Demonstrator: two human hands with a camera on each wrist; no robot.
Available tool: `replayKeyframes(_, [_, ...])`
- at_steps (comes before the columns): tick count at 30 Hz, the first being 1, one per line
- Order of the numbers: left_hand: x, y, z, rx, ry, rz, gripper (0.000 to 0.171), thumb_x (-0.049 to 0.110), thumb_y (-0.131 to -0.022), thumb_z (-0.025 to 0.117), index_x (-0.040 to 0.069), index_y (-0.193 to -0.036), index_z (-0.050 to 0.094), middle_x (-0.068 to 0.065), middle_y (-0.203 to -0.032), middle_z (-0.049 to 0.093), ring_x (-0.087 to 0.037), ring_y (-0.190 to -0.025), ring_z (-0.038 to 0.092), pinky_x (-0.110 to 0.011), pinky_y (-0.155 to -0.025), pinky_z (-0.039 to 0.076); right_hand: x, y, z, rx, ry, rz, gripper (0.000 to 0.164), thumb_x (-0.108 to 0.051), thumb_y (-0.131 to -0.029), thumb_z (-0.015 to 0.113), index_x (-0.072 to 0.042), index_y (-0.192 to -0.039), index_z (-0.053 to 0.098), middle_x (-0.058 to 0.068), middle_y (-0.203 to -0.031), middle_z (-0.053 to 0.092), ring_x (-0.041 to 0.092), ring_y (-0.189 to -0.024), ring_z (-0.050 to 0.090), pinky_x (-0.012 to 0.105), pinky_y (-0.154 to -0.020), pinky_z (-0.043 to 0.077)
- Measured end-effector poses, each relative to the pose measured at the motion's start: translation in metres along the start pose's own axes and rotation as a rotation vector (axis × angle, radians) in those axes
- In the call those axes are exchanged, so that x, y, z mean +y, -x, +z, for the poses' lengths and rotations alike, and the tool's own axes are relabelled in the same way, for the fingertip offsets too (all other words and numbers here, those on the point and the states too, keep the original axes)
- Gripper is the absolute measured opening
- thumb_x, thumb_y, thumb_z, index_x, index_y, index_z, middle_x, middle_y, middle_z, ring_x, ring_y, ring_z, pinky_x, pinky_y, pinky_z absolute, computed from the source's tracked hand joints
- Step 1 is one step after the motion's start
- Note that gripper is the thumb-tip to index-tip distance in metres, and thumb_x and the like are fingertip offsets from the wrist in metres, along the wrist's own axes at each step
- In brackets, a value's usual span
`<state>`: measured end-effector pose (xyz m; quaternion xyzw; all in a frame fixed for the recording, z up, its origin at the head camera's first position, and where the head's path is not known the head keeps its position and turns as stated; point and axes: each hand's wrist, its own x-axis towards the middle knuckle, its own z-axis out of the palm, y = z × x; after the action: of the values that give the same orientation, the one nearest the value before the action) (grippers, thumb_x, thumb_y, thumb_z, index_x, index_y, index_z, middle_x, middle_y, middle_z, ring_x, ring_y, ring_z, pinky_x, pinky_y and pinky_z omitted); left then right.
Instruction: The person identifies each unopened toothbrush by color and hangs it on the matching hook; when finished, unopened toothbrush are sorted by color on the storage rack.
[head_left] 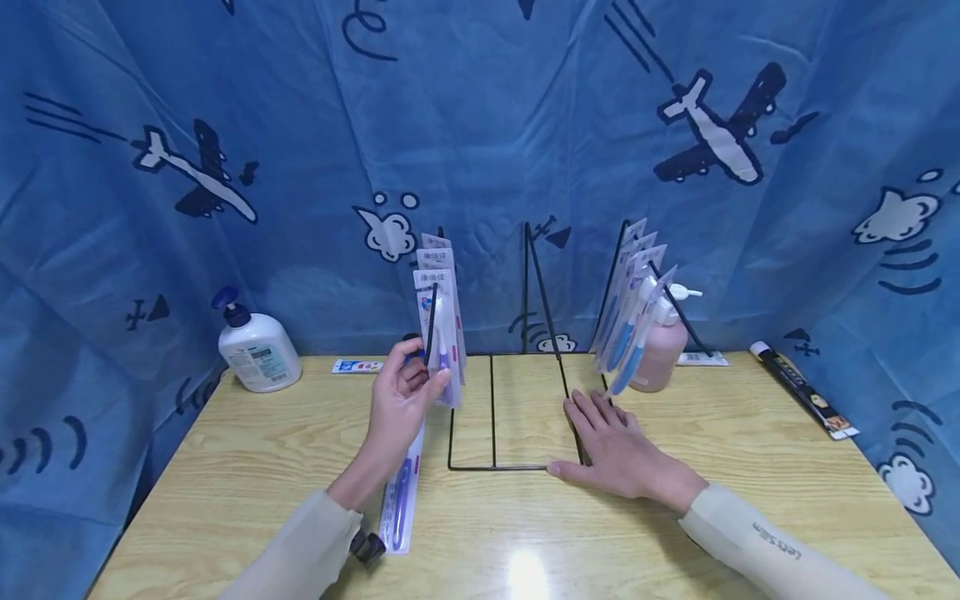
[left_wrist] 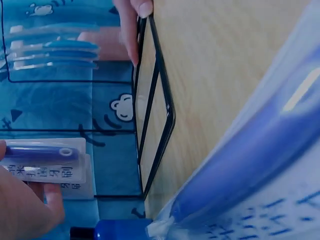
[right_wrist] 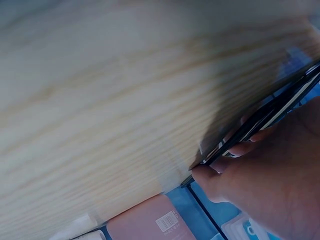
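Observation:
My left hand (head_left: 401,387) pinches the lower part of a packaged purple toothbrush (head_left: 453,367) hanging on the left hook of a black wire display rack (head_left: 492,417). Thumb in front, fingers behind: so the left wrist view shows the grip on this pack (left_wrist: 45,154). Similar packs hang behind it. My right hand (head_left: 618,450) rests on the rack's base with fingers extended, the thumb at the front wire. Above it, several packaged blue toothbrushes (head_left: 637,342) hang on the right hook. Another packaged purple toothbrush (head_left: 401,500) lies on the table beneath my left forearm.
A white pump bottle (head_left: 262,354) stands at the back left, near a flat toothpaste pack (head_left: 358,367). Behind the right hook is a pink pump bottle (head_left: 662,358). A long black package (head_left: 802,387) lies at the right edge. Blue curtain (head_left: 480,125) encloses the table's back and sides.

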<state>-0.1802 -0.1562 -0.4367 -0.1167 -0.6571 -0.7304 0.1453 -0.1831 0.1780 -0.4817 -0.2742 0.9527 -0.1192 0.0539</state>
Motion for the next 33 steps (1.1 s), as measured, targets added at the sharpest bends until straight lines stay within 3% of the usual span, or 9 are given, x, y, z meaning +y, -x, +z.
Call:
replayKeyframes(7, [-0.004,-0.015,-0.007,0.020,-0.059,-0.064,0.042,-0.005,-0.100,0.075,-0.002,-0.137,0.057,-0.019,-0.124,0.071,-0.020,-0.107,0.066,-0.025,-0.087,0.055,-0.003,-0.002,0.001,0.002,-0.001,-0.010,0.106,-0.075,-0.103,0.055,0.004,-0.169,0.030,0.026,-0.176,0.024,0.052,-0.160,0.021,0.081,-0.110,0.033])
replayKeyframes(13, [-0.004,-0.014,-0.016,0.015,-0.188,-0.102,0.040,0.004,-0.100,0.080,0.000,-0.134,0.059,-0.019,-0.124,0.060,-0.030,-0.114,0.058,-0.031,-0.094,0.052,-0.003,-0.001,0.003,0.005,0.014,-0.007,0.106,-0.076,-0.103,0.054,0.004,-0.169,0.030,0.027,-0.175,0.025,0.052,-0.160,0.022,0.080,-0.110,0.034])
replayKeyframes(18, [0.001,-0.004,-0.020,0.020,-0.258,-0.149,0.037,0.011,-0.102,0.079,0.003,-0.131,0.059,-0.019,-0.120,0.060,-0.026,-0.110,0.057,-0.030,-0.091,0.050,-0.001,-0.001,0.002,0.008,0.015,-0.003,0.106,-0.075,-0.103,0.054,0.004,-0.169,0.030,0.027,-0.176,0.024,0.052,-0.160,0.020,0.080,-0.110,0.034])
replayKeyframes(23, [0.005,0.010,-0.025,0.061,-0.299,-0.207,0.034,0.005,-0.101,0.078,0.000,-0.129,0.060,-0.018,-0.116,0.063,-0.024,-0.106,0.058,-0.023,-0.086,0.052,-0.001,-0.001,0.003,0.001,0.006,-0.004,0.106,-0.075,-0.103,0.054,0.004,-0.169,0.029,0.027,-0.176,0.023,0.051,-0.161,0.020,0.080,-0.111,0.033])
replayKeyframes(33, [-0.002,0.040,-0.037,0.091,-0.419,-0.339,0.051,0.009,-0.096,0.082,-0.004,-0.137,0.054,-0.023,-0.125,0.060,-0.031,-0.111,0.058,-0.036,-0.096,0.048,0.001,0.000,0.006,0.046,0.015,-0.024,0.106,-0.075,-0.103,0.056,0.006,-0.167,0.032,0.029,-0.174,0.026,0.054,-0.159,0.022,0.082,-0.108,0.034])
